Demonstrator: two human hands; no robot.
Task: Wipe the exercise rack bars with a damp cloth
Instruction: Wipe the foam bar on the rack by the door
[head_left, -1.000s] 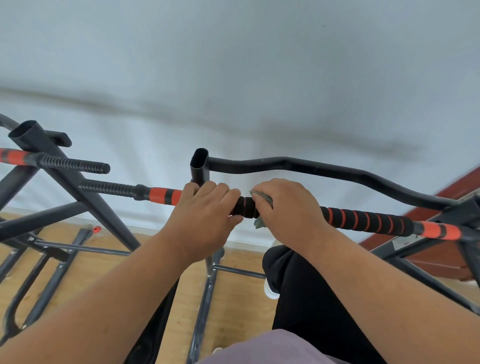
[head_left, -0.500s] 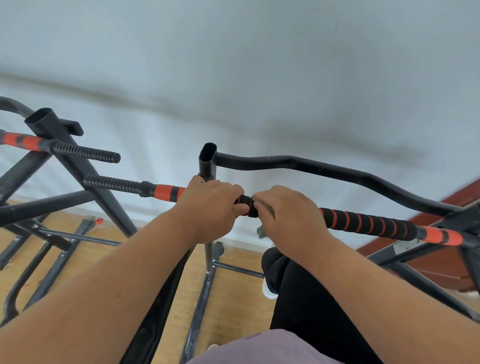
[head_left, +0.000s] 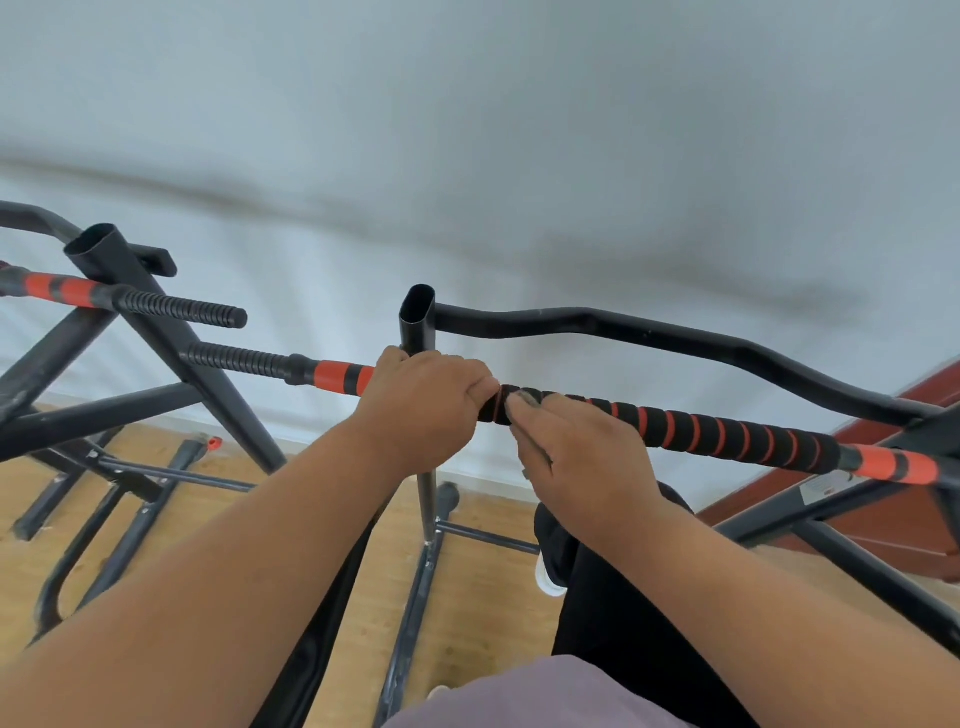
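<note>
A black foam-wrapped bar with orange stripes (head_left: 727, 436) runs across the middle of the rack. My left hand (head_left: 421, 410) grips this bar just in front of the upright post (head_left: 418, 322). My right hand (head_left: 576, 457) sits beside it on the right, its fingers curled on the near side of the bar around a grey cloth (head_left: 524, 399). Only a small bit of the cloth shows at the fingertips; the rest is hidden under the hand. A bare curved black bar (head_left: 675, 338) runs behind, closer to the wall.
A second rack frame (head_left: 156, 332) with ribbed black handles stands at the left. Black base legs (head_left: 410, 613) lie on the wooden floor. A white wall is close behind, a red-brown board (head_left: 883, 509) at the right. My dark-trousered leg is below.
My right hand has slipped from over the top of the bar to its near side, uncovering more striped foam. Left hand keeps its grip.
</note>
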